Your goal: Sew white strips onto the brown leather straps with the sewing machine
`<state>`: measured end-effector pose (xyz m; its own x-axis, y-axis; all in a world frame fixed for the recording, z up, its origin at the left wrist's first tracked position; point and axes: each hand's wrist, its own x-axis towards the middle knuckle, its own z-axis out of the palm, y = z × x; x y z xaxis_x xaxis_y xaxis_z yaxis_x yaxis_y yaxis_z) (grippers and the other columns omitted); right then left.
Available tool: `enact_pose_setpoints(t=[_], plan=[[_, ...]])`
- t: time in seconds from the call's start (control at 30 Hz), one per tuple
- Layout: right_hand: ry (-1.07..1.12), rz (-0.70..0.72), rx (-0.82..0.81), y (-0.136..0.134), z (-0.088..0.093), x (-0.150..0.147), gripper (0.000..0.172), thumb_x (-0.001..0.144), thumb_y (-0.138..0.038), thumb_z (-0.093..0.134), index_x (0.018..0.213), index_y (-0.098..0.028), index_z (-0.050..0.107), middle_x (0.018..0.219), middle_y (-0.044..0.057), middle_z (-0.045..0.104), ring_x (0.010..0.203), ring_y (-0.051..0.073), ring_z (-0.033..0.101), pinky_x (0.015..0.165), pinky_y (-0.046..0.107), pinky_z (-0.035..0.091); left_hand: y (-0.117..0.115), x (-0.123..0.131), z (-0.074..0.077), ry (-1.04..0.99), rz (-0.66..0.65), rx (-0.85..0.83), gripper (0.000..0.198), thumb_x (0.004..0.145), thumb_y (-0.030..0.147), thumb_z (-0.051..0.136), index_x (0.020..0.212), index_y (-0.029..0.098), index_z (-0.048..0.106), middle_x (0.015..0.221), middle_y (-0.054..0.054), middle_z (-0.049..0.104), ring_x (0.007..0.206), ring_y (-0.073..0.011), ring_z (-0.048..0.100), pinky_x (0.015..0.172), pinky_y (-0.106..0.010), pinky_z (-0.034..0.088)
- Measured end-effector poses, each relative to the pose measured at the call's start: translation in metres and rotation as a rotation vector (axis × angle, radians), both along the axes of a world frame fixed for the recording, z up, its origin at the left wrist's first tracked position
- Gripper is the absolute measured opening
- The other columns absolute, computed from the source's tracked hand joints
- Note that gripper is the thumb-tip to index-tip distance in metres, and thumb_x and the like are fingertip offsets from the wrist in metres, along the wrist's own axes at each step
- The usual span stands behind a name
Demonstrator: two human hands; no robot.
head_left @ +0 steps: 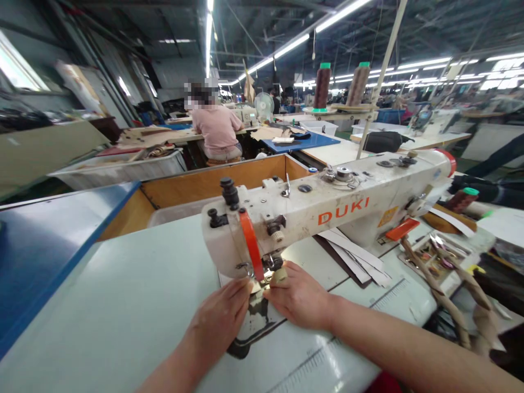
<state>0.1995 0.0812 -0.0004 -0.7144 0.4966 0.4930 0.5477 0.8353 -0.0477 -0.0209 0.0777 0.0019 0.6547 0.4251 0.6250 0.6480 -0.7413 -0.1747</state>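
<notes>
Both hands are right in at the sewing machine, and the needle area is the centre of our dial! There sits the small pale piece, low by the presser foot, mostly hidden by fingers. The left hand comes in from eight o'clock, fingertips bunched together at the piece's near edge; pinching or just pressing, I can't tell. From four o'clock, the right hand crowds in close, thumb and forefinger apart around the foot; whether they grip anything, I can't tell either. Out towards two to three o'clock, pale strips lie on the bench. This looks like the lining-up or guiding stage under the foot. The next move, I'd judge, calls for steady, even pressure from both sides, edge kept true and fingertips clear of the needle.
</notes>
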Motion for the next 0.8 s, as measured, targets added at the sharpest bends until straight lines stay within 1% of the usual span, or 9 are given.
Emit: enact_pose_setpoints(t=[0.07,0.13,0.27,0.37,0.47,0.53,0.6,0.7,0.8], plan=[[0.009,0.014,0.004,-0.005,0.001,0.002,0.021,0.094,-0.017,0.047,0.077,-0.017,0.06,0.075,0.003,0.06,0.076,0.018,0.049,0.078,0.033,0.036,-0.019,-0.006,0.003,0.017,0.014,0.009,0.032,0.094,0.013,0.034,0.099,0.016,0.065,0.096,-0.005,0.073,0.09,-0.0123,0.069,0.082,-0.022,0.056],[0.019,0.051,-0.007,-0.014,0.003,0.003,0.019,0.094,-0.015,0.048,0.08,-0.016,0.062,0.074,0.004,0.059,0.075,0.018,0.049,0.076,0.032,0.037,-0.046,-0.013,0.005,0.027,0.031,-0.013,0.032,0.093,0.011,0.035,0.1,0.016,0.066,0.099,-0.005,0.073,0.095,-0.0122,0.069,0.085,-0.021,0.055],[0.02,0.119,-0.113,-0.041,0.01,-0.004,0.018,0.093,-0.013,0.047,0.086,-0.015,0.063,0.078,0.005,0.06,0.078,0.019,0.049,0.075,0.031,0.04,-0.098,-0.021,0.004,0.004,0.031,-0.11,0.03,0.092,0.01,0.039,0.105,0.014,0.065,0.108,-0.008,0.071,0.107,-0.0145,0.065,0.092,-0.023,0.052],[0.004,0.142,-0.188,-0.063,0.01,-0.013,0.016,0.093,-0.015,0.048,0.087,-0.016,0.063,0.079,0.004,0.06,0.078,0.019,0.05,0.075,0.031,0.042,-0.12,-0.026,0.001,-0.021,0.095,-0.122,0.03,0.092,0.014,0.042,0.115,0.015,0.062,0.123,-0.011,0.065,0.119,-0.0188,0.058,0.097,-0.028,0.05],[0.042,0.138,-0.261,-0.078,0.005,-0.018,0.014,0.093,-0.016,0.049,0.092,-0.018,0.063,0.085,0.005,0.062,0.083,0.019,0.053,0.076,0.032,0.046,-0.131,-0.032,0.0,-0.046,0.222,-0.1,0.036,0.092,0.023,0.048,0.126,0.015,0.056,0.134,-0.015,0.057,0.123,-0.0254,0.054,0.096,-0.037,0.052],[0.1,0.129,-0.285,-0.084,0.0,-0.017,0.015,0.093,-0.016,0.049,0.098,-0.018,0.064,0.09,0.006,0.063,0.088,0.02,0.056,0.078,0.032,0.048,-0.133,-0.033,0.0,-0.02,0.298,-0.18,0.035,0.09,0.024,0.051,0.124,0.015,0.057,0.129,-0.016,0.06,0.117,-0.0259,0.059,0.092,-0.039,0.055],[0.159,0.124,-0.256,-0.086,-0.003,-0.015,0.018,0.093,-0.015,0.049,0.101,-0.019,0.064,0.094,0.007,0.065,0.089,0.021,0.059,0.08,0.033,0.051,-0.127,-0.032,0.0,0.031,0.341,-0.296,0.028,0.089,0.018,0.052,0.114,0.017,0.062,0.118,-0.011,0.067,0.108,-0.022,0.064,0.089,-0.036,0.056],[0.217,0.157,-0.136,-0.082,-0.005,-0.013,0.021,0.094,-0.018,0.047,0.105,-0.021,0.065,0.097,0.007,0.069,0.089,0.02,0.064,0.081,0.031,0.054,-0.095,-0.034,0.002,0.083,0.437,-0.354,0.025,0.086,0.012,0.055,0.108,0.022,0.065,0.114,-0.004,0.069,0.106,-0.0166,0.064,0.094,-0.029,0.053],[0.205,0.188,0.01,-0.076,-0.006,-0.011,0.022,0.096,-0.023,0.047,0.104,-0.021,0.067,0.096,0.007,0.072,0.087,0.02,0.068,0.078,0.027,0.057,-0.055,-0.044,0.011,0.083,0.634,-0.396,0.031,0.089,0.01,0.048,0.116,0.018,0.062,0.122,-0.01,0.066,0.114,-0.0197,0.061,0.1,-0.034,0.049]])
